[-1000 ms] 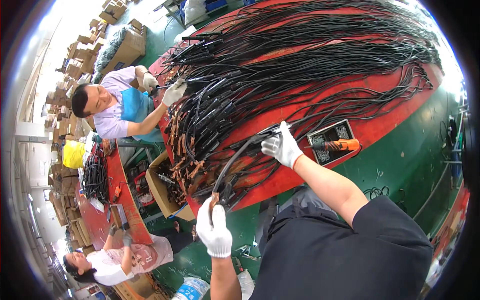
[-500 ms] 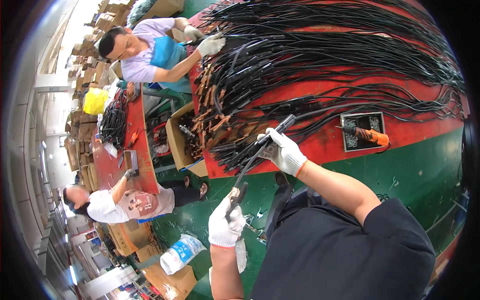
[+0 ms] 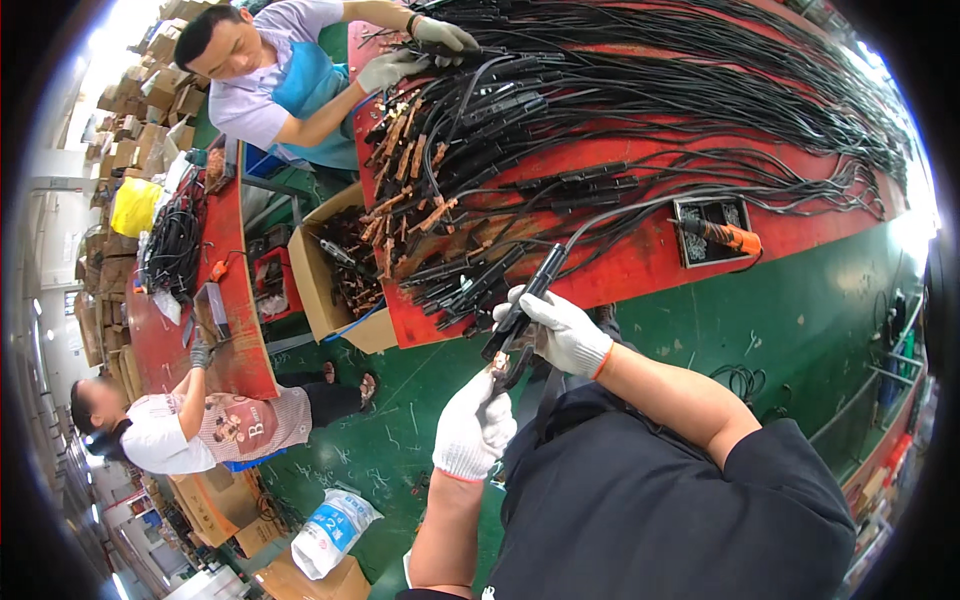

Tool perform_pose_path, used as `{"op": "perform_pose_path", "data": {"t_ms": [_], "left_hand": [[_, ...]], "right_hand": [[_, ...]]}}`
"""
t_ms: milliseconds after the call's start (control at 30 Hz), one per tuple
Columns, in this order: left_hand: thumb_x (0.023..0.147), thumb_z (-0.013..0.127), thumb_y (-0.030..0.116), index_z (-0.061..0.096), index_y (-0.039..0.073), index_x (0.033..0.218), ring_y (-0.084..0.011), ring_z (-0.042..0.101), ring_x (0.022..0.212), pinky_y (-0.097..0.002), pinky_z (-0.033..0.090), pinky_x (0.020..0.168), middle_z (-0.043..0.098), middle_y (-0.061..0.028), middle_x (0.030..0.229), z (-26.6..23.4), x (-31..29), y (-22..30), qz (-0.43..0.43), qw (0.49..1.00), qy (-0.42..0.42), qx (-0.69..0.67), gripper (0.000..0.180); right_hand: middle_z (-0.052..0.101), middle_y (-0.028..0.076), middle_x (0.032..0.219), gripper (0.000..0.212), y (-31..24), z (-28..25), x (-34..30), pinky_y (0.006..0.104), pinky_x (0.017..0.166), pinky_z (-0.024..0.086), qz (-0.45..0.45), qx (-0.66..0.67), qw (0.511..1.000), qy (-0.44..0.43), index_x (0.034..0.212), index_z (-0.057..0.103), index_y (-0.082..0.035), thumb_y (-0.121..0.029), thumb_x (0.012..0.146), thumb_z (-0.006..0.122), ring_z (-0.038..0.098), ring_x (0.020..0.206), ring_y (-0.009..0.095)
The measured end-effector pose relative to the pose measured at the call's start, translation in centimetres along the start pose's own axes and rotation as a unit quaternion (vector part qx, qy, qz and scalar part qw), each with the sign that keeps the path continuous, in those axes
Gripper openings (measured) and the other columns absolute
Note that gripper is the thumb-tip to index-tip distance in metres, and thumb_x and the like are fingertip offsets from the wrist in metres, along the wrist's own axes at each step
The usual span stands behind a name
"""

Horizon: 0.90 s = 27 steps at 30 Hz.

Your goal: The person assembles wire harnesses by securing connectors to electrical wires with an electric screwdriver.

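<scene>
In my gloved left hand [image 3: 474, 428], the fingers are closed round the head of a welding electrode holder [image 3: 514, 372], with copper and a black lever showing above them. My gloved right hand [image 3: 566, 336] grips the black tubular handle [image 3: 541, 280] of the same holder. The handle's lower end lies close to the copper head; whether they touch is hard to tell. From its upper end a black cable [image 3: 610, 214] runs over the red table [image 3: 640, 285]. Both hands are off the table's near edge, over my body.
Bundled black cables [image 3: 690, 90] with copper-ended holders cover the table. A screw tray [image 3: 690, 258] with an orange power screwdriver [image 3: 738, 239] lies near its edge. A cardboard box [image 3: 318, 305] stands left. One co-worker [image 3: 290, 90] handles cables across the table; another [image 3: 215, 425] works further left.
My right hand has come down toward my left with the black handle, closing the stretch of cable between them. My left hand has shifted slightly right. The whole view has shifted a little.
</scene>
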<state>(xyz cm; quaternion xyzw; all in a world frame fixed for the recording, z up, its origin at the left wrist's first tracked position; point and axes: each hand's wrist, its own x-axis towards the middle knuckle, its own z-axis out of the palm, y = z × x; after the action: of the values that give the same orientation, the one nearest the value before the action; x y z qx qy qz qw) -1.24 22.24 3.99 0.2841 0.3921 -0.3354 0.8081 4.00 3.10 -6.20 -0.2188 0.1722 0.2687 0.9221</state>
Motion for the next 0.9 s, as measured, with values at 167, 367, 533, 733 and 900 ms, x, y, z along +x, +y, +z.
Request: {"op": "perform_pose_path", "data": {"t_ms": [167, 367, 533, 733, 900], "left_hand": [[0.109, 0.051, 0.027, 0.061, 0.007, 0.118, -0.0101, 0.037, 0.041, -0.0273, 0.034, 0.041, 0.046, 0.0018, 0.062, -2.3, 0.8, 1.2, -0.037, 0.999, -0.027, -0.019, 0.024], [0.111, 0.048, 0.032, 0.061, 0.007, 0.119, -0.0105, 0.035, 0.039, -0.0275, 0.033, 0.041, 0.043, 0.002, 0.058, -3.1, 1.7, 1.5, -0.088, 0.991, -0.063, -0.074, 0.029], [0.112, 0.04, 0.05, 0.064, 0.011, 0.111, -0.011, 0.032, 0.036, -0.0276, 0.031, 0.039, 0.041, 0.0025, 0.054, -1.2, 1.7, 0.5, -0.042, 0.995, -0.085, -0.036, 0.045], [0.11, 0.049, 0.048, 0.066, 0.011, 0.1, -0.0097, 0.038, 0.041, -0.0282, 0.029, 0.037, 0.047, 0.0021, 0.056, 2.1, 2.1, -1.2, 0.119, 0.973, 0.044, 0.192, 0.042], [0.099, 0.068, 0.026, 0.068, 0.002, 0.13, -0.0314, 0.071, 0.064, -0.0416, 0.056, 0.062, 0.068, -0.0165, 0.074, 3.2, 5.8, -3.8, 0.597, 0.476, 0.097, 0.639, 0.039]], "right_hand": [[0.071, 0.01, 0.121, 0.028, 1.6, 1.0, -0.8, 0.0389, 0.096, 0.056, 0.001, -0.039, 0.999, 0.021, 0.127, 0.057, -0.012, -0.028, 0.106, 0.065, 0.07, 0.111, 0.022], [0.07, 0.012, 0.122, 0.034, 1.4, 1.5, -1.5, 0.0386, 0.101, 0.053, -0.011, -0.102, 0.995, -0.015, 0.127, 0.056, -0.009, -0.03, 0.103, 0.068, 0.068, 0.113, 0.022], [0.069, 0.011, 0.122, 0.032, 0.4, 2.3, -2.0, 0.0385, 0.104, 0.051, 0.009, -0.138, 0.988, -0.063, 0.125, 0.058, -0.006, -0.026, 0.102, 0.069, 0.067, 0.115, 0.022], [0.07, 0.009, 0.125, 0.032, -3.5, 2.3, -3.5, 0.0424, 0.109, 0.047, 0.058, -0.112, 0.989, -0.078, 0.126, 0.064, -0.01, -0.027, 0.1, 0.071, 0.066, 0.117, 0.024], [0.071, 0.009, 0.105, 0.022, -8.4, 0.2, -2.2, 0.0462, 0.089, 0.057, -0.012, 0.021, 0.992, 0.126, 0.103, 0.064, -0.018, -0.04, 0.104, 0.065, 0.07, 0.098, 0.026]]}}
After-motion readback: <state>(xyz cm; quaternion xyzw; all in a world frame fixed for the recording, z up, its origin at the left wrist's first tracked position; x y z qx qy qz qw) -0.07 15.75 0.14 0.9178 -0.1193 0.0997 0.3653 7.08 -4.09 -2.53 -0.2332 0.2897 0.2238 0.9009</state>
